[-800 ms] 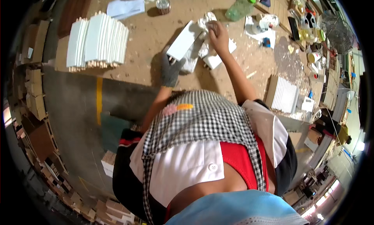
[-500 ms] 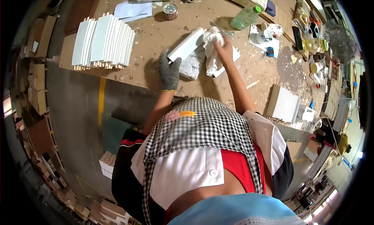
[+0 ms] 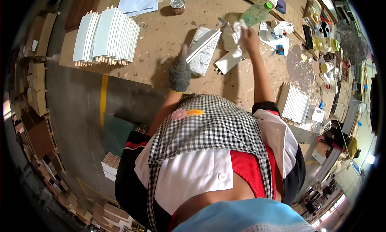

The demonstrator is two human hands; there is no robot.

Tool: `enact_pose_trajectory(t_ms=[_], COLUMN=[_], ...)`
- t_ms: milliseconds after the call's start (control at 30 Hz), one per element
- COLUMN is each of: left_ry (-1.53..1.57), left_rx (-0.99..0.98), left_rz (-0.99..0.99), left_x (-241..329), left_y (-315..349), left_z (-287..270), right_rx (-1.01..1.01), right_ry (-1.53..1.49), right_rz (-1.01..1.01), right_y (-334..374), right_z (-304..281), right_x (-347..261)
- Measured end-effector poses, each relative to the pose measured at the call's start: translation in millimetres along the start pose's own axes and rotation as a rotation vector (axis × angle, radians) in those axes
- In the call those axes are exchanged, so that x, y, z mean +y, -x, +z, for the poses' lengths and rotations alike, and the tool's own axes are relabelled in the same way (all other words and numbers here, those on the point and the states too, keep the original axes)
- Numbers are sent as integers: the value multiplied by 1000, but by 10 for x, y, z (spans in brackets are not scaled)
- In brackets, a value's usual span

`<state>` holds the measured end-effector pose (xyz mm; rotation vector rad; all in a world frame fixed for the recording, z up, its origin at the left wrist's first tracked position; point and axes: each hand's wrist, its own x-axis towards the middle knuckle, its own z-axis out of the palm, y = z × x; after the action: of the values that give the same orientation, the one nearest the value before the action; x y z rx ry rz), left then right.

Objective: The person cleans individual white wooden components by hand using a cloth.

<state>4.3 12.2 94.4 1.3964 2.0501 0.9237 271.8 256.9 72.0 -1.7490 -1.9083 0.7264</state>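
Note:
My left hand (image 3: 180,74), in a grey knitted glove, grips the near end of a narrow white wooden board (image 3: 204,45). The board is turned so that a thin edge faces up, over a white wrapped block (image 3: 204,64) on the workbench. My bare right hand (image 3: 251,40) is closed on a crumpled white cloth (image 3: 232,37), apart from the gripped board. Partly under the cloth lies a second white board (image 3: 229,62) with small wooden pegs at its near end.
White pegged boards (image 3: 106,37) stand in a row at the left, and another stack (image 3: 294,104) sits at the right. A green-capped bottle (image 3: 255,15), a tin (image 3: 177,6), white paper (image 3: 138,5) and a small blue box (image 3: 280,50) stand or lie around the workbench (image 3: 157,35).
My right hand has moved right with the cloth, away from the gripped board. The board has turned from its broad face to a thin edge, and my left hand is slightly nearer to me.

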Motion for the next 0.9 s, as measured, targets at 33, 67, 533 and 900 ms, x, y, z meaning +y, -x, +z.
enact_pose_trajectory(t_ms=[33,67,533,900], left_ry=[-3,-10,542,527], left_rx=[54,107,-53,-51], left_rz=[266,533,79,126], left_x=[-117,-214,-314,-125], left_y=[-95,-200,26,6], left_z=[7,44,348,228], right_rx=[168,258,-21,77], right_ry=[-224,-367,135,227], right_rz=[-23,-91,-618,-623], right_y=[22,-57,894,1084], right_z=[-61,-124,408,431], right_x=[-9,-38,-761,-772])
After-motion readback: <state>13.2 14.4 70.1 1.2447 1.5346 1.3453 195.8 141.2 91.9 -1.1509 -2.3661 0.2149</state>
